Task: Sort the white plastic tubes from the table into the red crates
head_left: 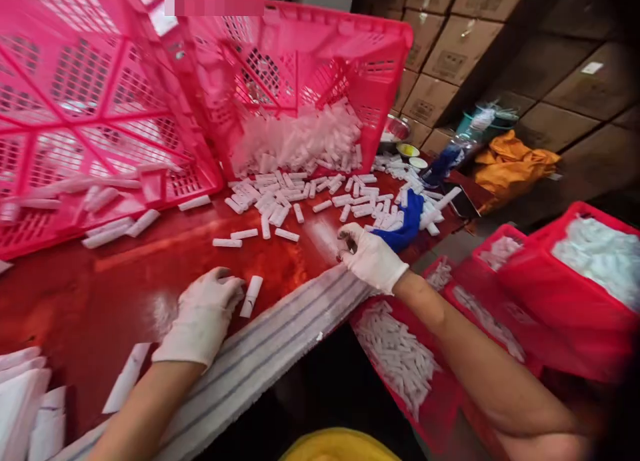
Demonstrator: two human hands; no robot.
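My left hand, in a white glove, is low over the red table with its fingers curled together. Just right of its fingertips lies a flat white paper-like packet with a small dark mark. My right hand, gloved too, is at the table's front edge, thumb and fingers bent into a pinch. Whatever either hand holds, if anything, is hidden. Beside the right hand lies a blue cloth among small white rolls. A longer white folded strip rests by my left wrist.
Two pink crates lie tipped on the red table, with white rolls inside. A striped towel lines the front edge. Red bins of white pieces stand at right. Stacked cartons rise behind an orange bag.
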